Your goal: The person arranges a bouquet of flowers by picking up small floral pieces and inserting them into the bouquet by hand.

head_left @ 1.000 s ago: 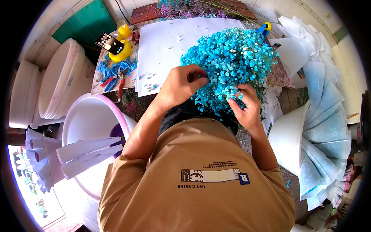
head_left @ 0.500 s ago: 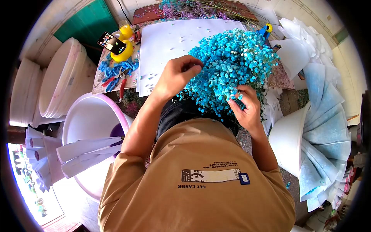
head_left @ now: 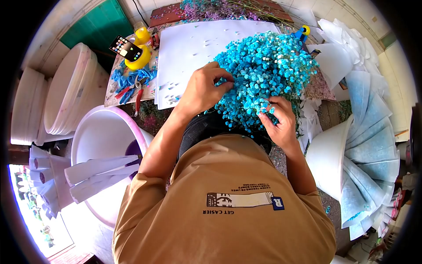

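A large bunch of small blue flowers (head_left: 263, 66) rises over my lap, against the front edge of the table. At its left side, my left hand (head_left: 206, 88) is closed, thumb and fingers pinched at the blossoms; what lies between the fingertips is too small to make out. My right hand (head_left: 281, 119) is wrapped round the lower right of the bunch, with blossoms between thumb and fingers. White paper sheets (head_left: 184, 48) lie on the table behind the bunch, with a few loose petals on them.
On the table's left are a phone (head_left: 126, 48), yellow tape (head_left: 140, 59) and red-handled pliers (head_left: 139, 94). A white bucket (head_left: 105, 127) stands at left; another bucket (head_left: 325, 154) at right holds wrapped paper cones (head_left: 369, 145). Purple flowers (head_left: 220, 11) lie at the back.
My left hand drew back a little to the left from the blossoms, then returned to the left side of the bunch. My right hand has stayed in place.
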